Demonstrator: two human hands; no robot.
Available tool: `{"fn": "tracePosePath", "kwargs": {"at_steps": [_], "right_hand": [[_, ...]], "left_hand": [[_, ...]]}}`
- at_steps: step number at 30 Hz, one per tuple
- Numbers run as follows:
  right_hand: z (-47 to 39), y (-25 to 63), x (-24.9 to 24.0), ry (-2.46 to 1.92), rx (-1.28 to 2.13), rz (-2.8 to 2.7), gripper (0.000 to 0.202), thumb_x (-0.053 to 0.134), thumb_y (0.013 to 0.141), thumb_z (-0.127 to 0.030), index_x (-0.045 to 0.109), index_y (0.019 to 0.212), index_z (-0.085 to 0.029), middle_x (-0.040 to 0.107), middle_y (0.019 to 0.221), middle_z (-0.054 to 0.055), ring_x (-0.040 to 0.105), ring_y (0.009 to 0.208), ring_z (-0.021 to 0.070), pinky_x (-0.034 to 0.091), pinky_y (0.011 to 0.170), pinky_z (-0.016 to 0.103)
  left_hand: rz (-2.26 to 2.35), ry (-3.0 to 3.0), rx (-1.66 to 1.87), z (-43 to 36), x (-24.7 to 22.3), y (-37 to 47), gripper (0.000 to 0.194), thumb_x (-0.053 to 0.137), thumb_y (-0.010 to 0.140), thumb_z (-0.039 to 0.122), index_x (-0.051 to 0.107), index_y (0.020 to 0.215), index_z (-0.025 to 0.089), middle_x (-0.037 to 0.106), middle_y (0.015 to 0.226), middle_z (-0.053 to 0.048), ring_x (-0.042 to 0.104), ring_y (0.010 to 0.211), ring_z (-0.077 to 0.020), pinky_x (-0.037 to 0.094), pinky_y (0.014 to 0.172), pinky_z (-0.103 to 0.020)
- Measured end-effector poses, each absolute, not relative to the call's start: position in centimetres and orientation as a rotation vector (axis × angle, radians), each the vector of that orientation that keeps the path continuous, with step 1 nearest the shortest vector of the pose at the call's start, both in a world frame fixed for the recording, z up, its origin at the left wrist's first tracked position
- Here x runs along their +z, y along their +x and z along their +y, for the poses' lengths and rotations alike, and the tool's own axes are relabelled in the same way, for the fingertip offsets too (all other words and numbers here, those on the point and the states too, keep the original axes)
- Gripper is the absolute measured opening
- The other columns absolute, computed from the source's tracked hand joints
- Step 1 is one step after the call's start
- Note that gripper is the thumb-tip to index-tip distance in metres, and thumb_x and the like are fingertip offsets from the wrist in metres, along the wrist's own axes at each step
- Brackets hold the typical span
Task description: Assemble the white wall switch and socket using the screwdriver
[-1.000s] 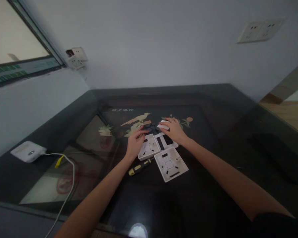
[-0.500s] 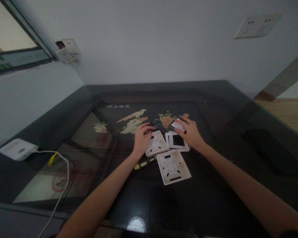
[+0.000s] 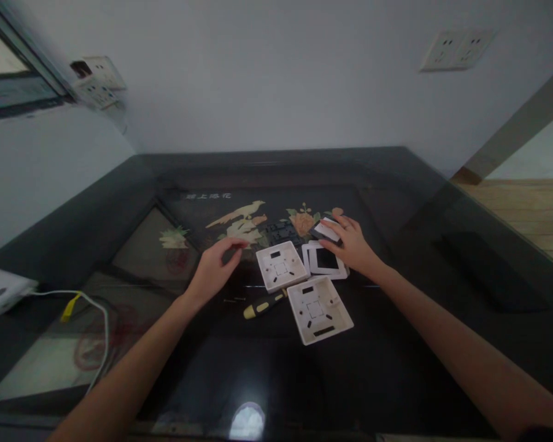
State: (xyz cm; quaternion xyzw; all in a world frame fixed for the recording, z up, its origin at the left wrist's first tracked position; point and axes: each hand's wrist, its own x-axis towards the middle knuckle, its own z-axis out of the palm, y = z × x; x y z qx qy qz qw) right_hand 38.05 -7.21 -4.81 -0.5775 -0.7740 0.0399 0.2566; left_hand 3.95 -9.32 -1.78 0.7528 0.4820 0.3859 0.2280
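Note:
My left hand hovers over the dark table, left of the white mounting boxes, its thumb and forefinger curved towards each other with a small gap. I see nothing between them. My right hand grips a small white-faced, dark-backed socket panel at its edges. Below that hand lie stacked white frames. One shallow white mounting box sits between my hands, and a second box lies nearer to me. A yellow-and-black screwdriver lies beside them. Black plastic parts rest behind the first box.
Thin screws lie left of the screwdriver. A white device with a cable sits at the far left. A black flat object lies on the right. Wall sockets are above the glossy tabletop.
My left hand has moved left and towards me, away from the black parts and the first box, uncovering the screws. My right hand stays on the socket panel. The view has shifted slightly.

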Motion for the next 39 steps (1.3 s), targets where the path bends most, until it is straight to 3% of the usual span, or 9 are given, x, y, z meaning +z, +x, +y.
{"fn": "tracePosePath", "kwargs": {"at_steps": [3,6,11,14,17,24,29,34,39], "right_hand": [[-8.9,38.0,-3.0,-1.545,0.102,-2.096,0.056,0.052,0.091,-0.054,0.061,0.13,-0.015,0.046,0.148,0.019,0.03,0.142,0.0401,0.028,0.113,0.062],[-12.6,37.2,-0.9,-1.498,0.144,-2.106,0.045,0.05,0.094,-0.049,0.061,0.129,-0.022,0.056,0.138,0.014,0.048,0.131,0.0312,0.04,0.109,0.054],[-18.8,34.6,0.6,-1.245,0.35,-2.309,0.034,0.054,0.094,-0.037,0.059,0.128,-0.03,0.059,0.136,0.008,0.055,0.125,0.0233,0.052,0.101,0.043],[-20.1,33.8,0.0,-1.178,0.334,-2.443,0.051,0.069,0.084,-0.043,0.057,0.132,-0.029,0.055,0.142,0.009,0.046,0.135,0.0297,0.049,0.105,0.052],[-20.1,33.6,-0.8,-1.168,0.329,-2.546,0.076,0.077,0.072,-0.054,0.052,0.139,-0.029,0.05,0.147,0.011,0.042,0.138,0.0347,0.045,0.107,0.059],[-20.6,34.0,-0.8,-1.243,0.323,-2.592,0.091,0.085,0.064,-0.048,0.044,0.144,-0.034,0.05,0.148,0.009,0.048,0.133,0.0359,0.053,0.101,0.057],[-20.8,35.6,-0.3,-1.31,0.357,-2.573,0.088,0.079,0.072,-0.044,0.037,0.148,-0.037,0.049,0.149,0.005,0.048,0.133,0.0343,0.057,0.098,0.052],[-20.8,38.2,-0.2,-1.366,0.387,-2.485,0.071,0.063,0.085,-0.042,0.035,0.15,-0.04,0.052,0.146,0.005,0.05,0.132,0.0327,0.058,0.096,0.052],[-20.4,40.8,-0.5,-1.351,0.356,-2.449,0.064,0.056,0.089,-0.049,0.036,0.149,-0.04,0.053,0.145,0.007,0.052,0.13,0.0338,0.058,0.093,0.052]], "left_hand": [[1.309,2.135,0.987,-10.2,-1.7,3.3,0.019,0.053,0.088,0.024,0.069,0.098,0.021,0.073,0.099,-0.006,0.067,0.095,-0.024,0.052,0.092,-0.04],[1.242,2.174,0.899,-11.2,-1.5,3.8,0.02,0.053,0.09,0.024,0.069,0.101,0.024,0.071,0.104,-0.005,0.066,0.1,-0.0234,0.052,0.094,-0.039],[1.206,2.177,0.836,-13.1,-1.6,5.2,0.036,0.062,0.088,0.029,0.06,0.124,0.027,0.055,0.136,-0.009,0.051,0.129,-0.0267,0.04,0.112,-0.047],[1.234,2.164,0.776,-13.7,-2.4,6.0,0.067,0.074,0.079,0.031,0.045,0.139,0.03,0.041,0.151,-0.012,0.04,0.14,-0.0299,0.034,0.116,-0.052],[1.267,2.207,0.746,-13.6,-3.0,6.7,0.082,0.081,0.073,0.033,0.039,0.144,0.031,0.039,0.153,-0.012,0.036,0.143,-0.0327,0.027,0.118,-0.057],[1.24,2.212,0.764,-13.1,-2.0,6.6,0.068,0.077,0.073,0.031,0.048,0.135,0.027,0.052,0.138,-0.011,0.05,0.131,-0.0302,0.041,0.112,-0.049],[1.266,2.1,0.876,-12.3,-0.5,3.6,0.064,0.075,0.072,0.033,0.051,0.131,0.027,0.058,0.131,-0.01,0.055,0.124,-0.0338,0.039,0.113,-0.053],[1.277,1.844,1.033,-11.1,0.0,1.6,0.061,0.072,0.075,0.034,0.05,0.131,0.024,0.056,0.135,-0.01,0.054,0.127,-0.0313,0.042,0.112,-0.048],[1.26,1.778,1.081,-10.6,0.1,1.6,0.059,0.073,0.075,0.032,0.052,0.128,0.021,0.056,0.134,-0.01,0.054,0.128,-0.0297,0.043,0.112,-0.045]]}}
